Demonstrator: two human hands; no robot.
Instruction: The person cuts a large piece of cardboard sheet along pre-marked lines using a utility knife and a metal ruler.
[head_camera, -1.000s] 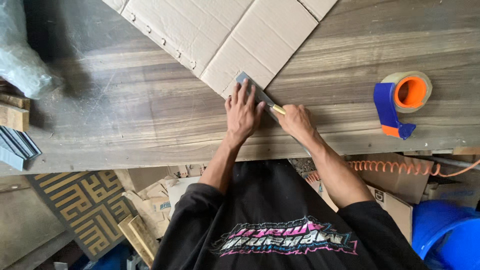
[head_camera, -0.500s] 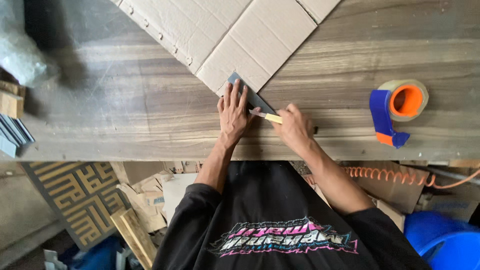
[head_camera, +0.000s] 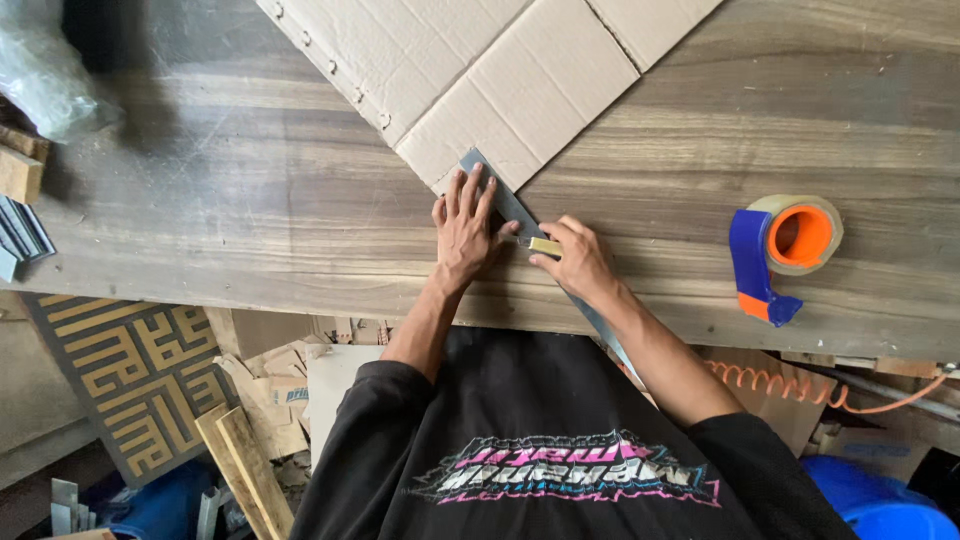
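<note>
My left hand (head_camera: 464, 232) lies flat with fingers spread on a long metal ruler (head_camera: 500, 195), pressing it down at the near corner of a flattened cardboard sheet (head_camera: 490, 70). The ruler runs diagonally toward me and passes under my right arm, off the wooden table (head_camera: 250, 200). My right hand (head_camera: 580, 262) grips a small yellow-handled cutter (head_camera: 545, 246), its tip against the ruler's edge just right of my left fingers. The cardboard is beige, creased into panels, with metal staples along its left edge.
A tape dispenser (head_camera: 785, 250) in blue and orange with a brown tape roll sits at the table's right. Clear plastic wrap (head_camera: 45, 70) and wood offcuts (head_camera: 20, 170) lie at the left. Below the table edge are cardboard scraps, wooden strips, an orange coiled hose (head_camera: 790, 385) and a blue container (head_camera: 880, 500).
Both hands and the ruler sit slightly higher and more to the left in view as the camera shifted. The right hand drew the cutter a little closer to the left hand.
</note>
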